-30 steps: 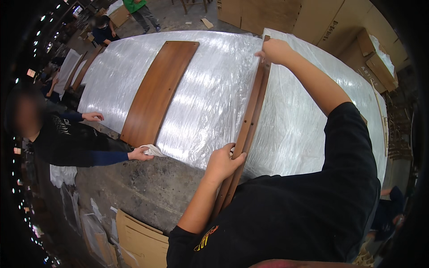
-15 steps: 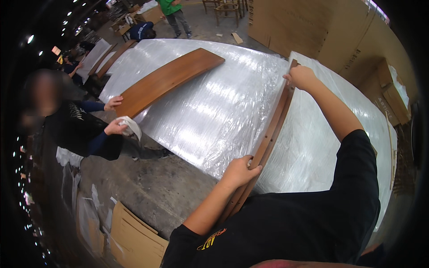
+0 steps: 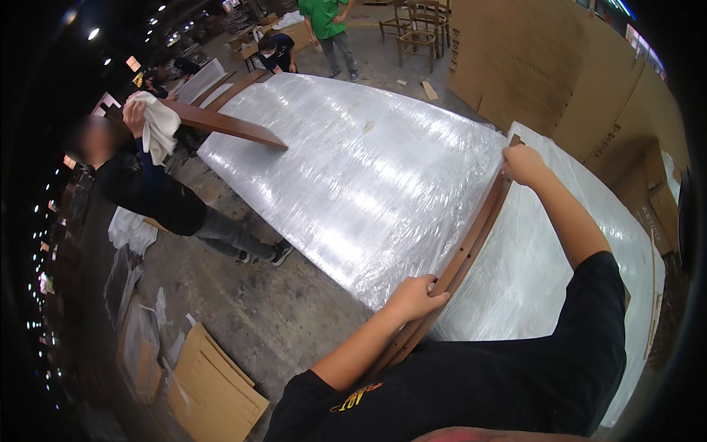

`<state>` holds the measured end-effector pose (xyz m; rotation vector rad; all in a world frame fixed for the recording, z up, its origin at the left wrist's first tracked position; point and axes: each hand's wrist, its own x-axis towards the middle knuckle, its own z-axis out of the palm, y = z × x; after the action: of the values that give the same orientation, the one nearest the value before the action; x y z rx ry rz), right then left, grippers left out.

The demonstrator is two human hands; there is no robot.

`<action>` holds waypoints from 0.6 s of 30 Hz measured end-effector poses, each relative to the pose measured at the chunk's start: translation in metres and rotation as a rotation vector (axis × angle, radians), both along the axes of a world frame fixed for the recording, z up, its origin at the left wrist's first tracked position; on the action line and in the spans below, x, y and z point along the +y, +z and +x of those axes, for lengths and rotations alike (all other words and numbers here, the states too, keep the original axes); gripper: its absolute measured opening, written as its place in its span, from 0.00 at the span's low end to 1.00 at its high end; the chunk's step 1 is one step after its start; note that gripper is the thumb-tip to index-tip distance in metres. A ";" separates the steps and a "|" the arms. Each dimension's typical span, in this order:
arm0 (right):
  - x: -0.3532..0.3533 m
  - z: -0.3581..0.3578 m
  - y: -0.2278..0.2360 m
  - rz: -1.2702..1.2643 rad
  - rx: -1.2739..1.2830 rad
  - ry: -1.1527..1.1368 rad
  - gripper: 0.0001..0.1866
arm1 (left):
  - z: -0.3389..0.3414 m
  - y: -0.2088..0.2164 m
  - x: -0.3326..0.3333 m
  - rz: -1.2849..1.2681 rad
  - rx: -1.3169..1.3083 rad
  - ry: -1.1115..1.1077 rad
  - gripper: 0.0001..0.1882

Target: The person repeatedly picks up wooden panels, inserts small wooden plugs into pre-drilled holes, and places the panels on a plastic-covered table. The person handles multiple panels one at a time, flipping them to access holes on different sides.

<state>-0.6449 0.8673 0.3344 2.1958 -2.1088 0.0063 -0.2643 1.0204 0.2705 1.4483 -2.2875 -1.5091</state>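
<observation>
A long, slightly curved brown wooden rail (image 3: 458, 271) with small dark holes runs from my body out over the table. My left hand (image 3: 417, 297) grips its nearer part, thumb on top. Farther along, my right hand (image 3: 523, 163) is closed around the far end. Beneath lies a table surface wrapped in shiny clear film (image 3: 339, 206), with a second film-wrapped part (image 3: 508, 265) on the right. At the left, a co-worker (image 3: 158, 184) holds a brown wooden board (image 3: 232, 124) tilted up, one edge near the wrapped surface, and a white cloth (image 3: 158, 125).
Large cardboard sheets (image 3: 545, 66) stand at the far right. Flat cardboard pieces (image 3: 213, 383) lie on the floor at lower left. Wooden chairs (image 3: 420, 37) and a person in green (image 3: 324, 18) are at the back; another person (image 3: 276, 53) bends at the table's far edge.
The co-worker has lifted the board off the wrapped surface and tilted it, raising the cloth. My view has shifted; both my hands keep their hold on the rail.
</observation>
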 end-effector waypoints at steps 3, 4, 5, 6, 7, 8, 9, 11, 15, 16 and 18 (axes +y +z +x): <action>0.001 -0.003 -0.001 0.038 -0.046 -0.214 0.14 | 0.001 -0.001 0.000 -0.038 0.014 -0.012 0.36; 0.001 -0.003 0.000 0.051 -0.007 -0.162 0.14 | 0.001 -0.002 0.001 -0.037 0.013 -0.012 0.36; 0.002 -0.003 0.000 0.062 0.032 -0.109 0.14 | 0.001 -0.003 0.001 -0.038 0.012 -0.010 0.36; 0.002 -0.002 0.001 0.075 0.070 -0.057 0.14 | 0.001 -0.004 0.001 -0.036 0.010 -0.008 0.37; 0.003 -0.001 0.001 0.037 0.032 -0.053 0.14 | 0.001 -0.005 0.001 -0.039 0.009 -0.009 0.37; 0.003 0.000 0.002 -0.003 -0.005 -0.049 0.14 | 0.001 -0.006 0.001 -0.045 0.010 -0.008 0.37; 0.003 0.000 0.003 -0.043 -0.041 -0.046 0.14 | 0.001 -0.007 0.001 -0.049 0.003 -0.005 0.37; 0.002 0.001 0.004 0.044 -0.049 -0.158 0.12 | 0.001 -0.009 0.001 -0.069 0.022 -0.013 0.37; 0.002 -0.004 -0.001 0.007 -0.028 0.032 0.10 | 0.001 -0.010 0.001 -0.092 0.027 -0.009 0.37; 0.003 -0.006 -0.003 -0.008 -0.044 0.068 0.10 | 0.001 -0.011 0.002 -0.079 0.026 -0.007 0.37; 0.005 -0.008 -0.008 -0.050 -0.072 0.139 0.10 | 0.001 -0.011 0.002 -0.076 0.022 0.000 0.37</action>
<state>-0.6528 0.8725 0.3263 2.3414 -1.9637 0.1488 -0.2637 1.0219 0.2595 1.4051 -2.3052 -1.4142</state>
